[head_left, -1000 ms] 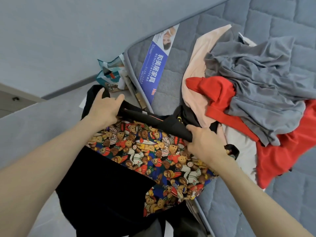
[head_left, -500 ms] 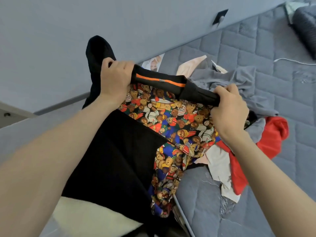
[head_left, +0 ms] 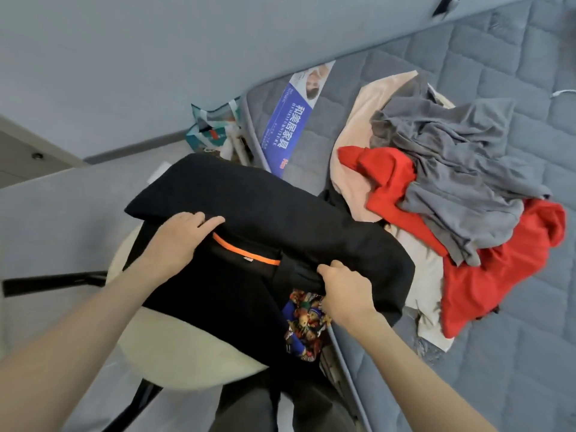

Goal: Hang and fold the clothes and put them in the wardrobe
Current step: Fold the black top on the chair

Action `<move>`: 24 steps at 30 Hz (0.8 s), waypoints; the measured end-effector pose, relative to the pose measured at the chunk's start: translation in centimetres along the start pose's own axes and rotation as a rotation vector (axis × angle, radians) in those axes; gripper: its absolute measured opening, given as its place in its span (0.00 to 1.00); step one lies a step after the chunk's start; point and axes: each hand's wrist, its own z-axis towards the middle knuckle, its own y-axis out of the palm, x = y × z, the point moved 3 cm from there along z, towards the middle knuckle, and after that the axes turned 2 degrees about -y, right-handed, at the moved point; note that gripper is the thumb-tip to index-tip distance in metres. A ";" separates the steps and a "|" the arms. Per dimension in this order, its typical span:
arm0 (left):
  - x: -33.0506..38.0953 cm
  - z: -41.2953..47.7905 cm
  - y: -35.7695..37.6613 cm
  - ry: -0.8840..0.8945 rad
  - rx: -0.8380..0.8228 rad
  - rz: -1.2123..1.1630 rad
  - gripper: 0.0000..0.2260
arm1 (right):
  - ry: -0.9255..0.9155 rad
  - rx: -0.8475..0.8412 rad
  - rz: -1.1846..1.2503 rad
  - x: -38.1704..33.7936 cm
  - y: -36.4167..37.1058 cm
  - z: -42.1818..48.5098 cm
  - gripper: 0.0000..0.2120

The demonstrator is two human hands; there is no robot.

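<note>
The left hand [head_left: 184,241] is curling its fingers over a fold of the black jacket [head_left: 311,219], just above the orange trim [head_left: 246,255] on the collar band. The right hand [head_left: 346,291] is clenching the other end of that band, with its fingertips tucked out of sight. Both hands are therefore holding the jacket. The jacket is sagging between them, partly resting on the cream stool [head_left: 174,353] and partly reaching over the edge of the mattress [head_left: 498,353]. A patch of bear-print lining [head_left: 304,322] is showing below the right wrist.

The likeliest trouble is coming from that loose bulk. The person is gripping only the collar line, so the heavy body and any sleeves hidden underneath are probably hanging unevenly. A fold made from here is risking a crooked, lumpy result. The stool seat is looking small and rounded for this garment, so cloth is apt to be sliding off toward the floor, near the bag [head_left: 215,126]. The jacket's right edge is lying just beside the heap where the grey garment [head_left: 452,169] is sprawling over the red garment [head_left: 498,275] and the peach garment [head_left: 358,120]. A lift is liable to be dragging one of them along. No wardrobe or hanger is showing.
</note>
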 end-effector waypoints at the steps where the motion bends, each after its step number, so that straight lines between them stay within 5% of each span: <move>1: -0.1 -0.7 1.4 0.007 -0.084 -0.010 0.34 | 0.022 -0.048 -0.010 0.1 1.3 0.1 0.16; 5: -0.3 -4.3 6.8 -0.183 -0.220 -0.009 0.33 | 0.060 -0.275 0.025 0.6 5.5 0.1 0.19; 11: 1.0 -9.6 10.2 -0.996 0.075 -0.777 0.36 | -0.174 0.003 0.175 -3.7 6.4 -0.3 0.11; 14: 1.7 -10.9 12.0 -1.362 0.052 -1.060 0.39 | -0.277 -0.148 0.152 -6.6 8.7 -0.5 0.13; 16: 1.7 -11.7 13.0 -1.570 0.086 -1.225 0.41 | -0.297 -0.198 0.073 -8.3 11.1 -0.6 0.23; 19: 1.3 -11.9 14.5 -1.646 0.228 -1.454 0.43 | -0.272 -0.159 -0.092 -10.2 14.6 -0.7 0.35; 24: 0.6 -11.1 16.0 -1.516 0.305 -1.647 0.29 | -0.264 0.033 -0.222 -11.3 17.0 0.8 0.25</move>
